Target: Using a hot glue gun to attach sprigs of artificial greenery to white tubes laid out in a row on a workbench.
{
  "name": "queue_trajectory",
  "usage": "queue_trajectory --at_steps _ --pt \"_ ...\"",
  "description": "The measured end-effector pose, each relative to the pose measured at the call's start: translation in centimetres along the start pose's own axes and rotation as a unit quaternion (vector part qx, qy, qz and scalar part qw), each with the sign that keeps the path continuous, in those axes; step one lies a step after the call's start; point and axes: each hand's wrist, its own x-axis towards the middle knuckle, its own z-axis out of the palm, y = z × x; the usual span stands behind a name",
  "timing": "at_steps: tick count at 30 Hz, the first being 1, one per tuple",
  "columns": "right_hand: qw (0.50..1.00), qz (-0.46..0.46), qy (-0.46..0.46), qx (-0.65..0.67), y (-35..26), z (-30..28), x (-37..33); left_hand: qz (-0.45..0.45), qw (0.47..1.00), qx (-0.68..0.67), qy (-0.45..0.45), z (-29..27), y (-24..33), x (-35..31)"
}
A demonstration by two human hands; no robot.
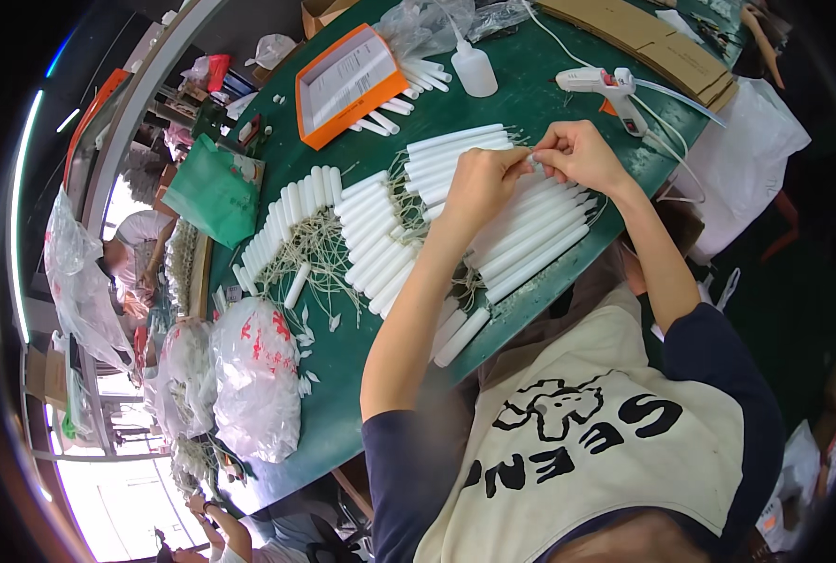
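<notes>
My left hand (486,181) and my right hand (579,154) meet above the table, fingertips pinched together around a small whitish piece (533,162) too small to make out. Under and beside them lie rows of white candle-shaped tubes (536,246), side by side, with thin wires at their ends. More white tubes (376,246) lie left of my left forearm, among tangled pale wires (316,246). Another row (457,150) lies just beyond my left hand. Small white flame-shaped pieces (306,356) are scattered farther left.
On the green table (338,375) stand an orange box (350,84), a white squeeze bottle (474,70) and a white glue gun (605,86) with its cord. Flattened cardboard (648,42) lies at the far edge. Plastic bags (256,380) and a green bag (213,192) sit left. Other people work at the left.
</notes>
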Motion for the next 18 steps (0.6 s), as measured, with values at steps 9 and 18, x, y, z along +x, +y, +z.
queue_trajectory --at_steps 9,18 --pt "0.875 -0.318 0.031 -0.364 -0.7 -0.5 0.1 -0.037 0.999 -0.022 0.006 -0.4 -1.1 -0.2" --pt "0.876 -0.326 0.026 -0.354 0.3 0.0 0.2 -0.044 0.999 0.025 -0.016 -0.6 -0.7 -0.6"
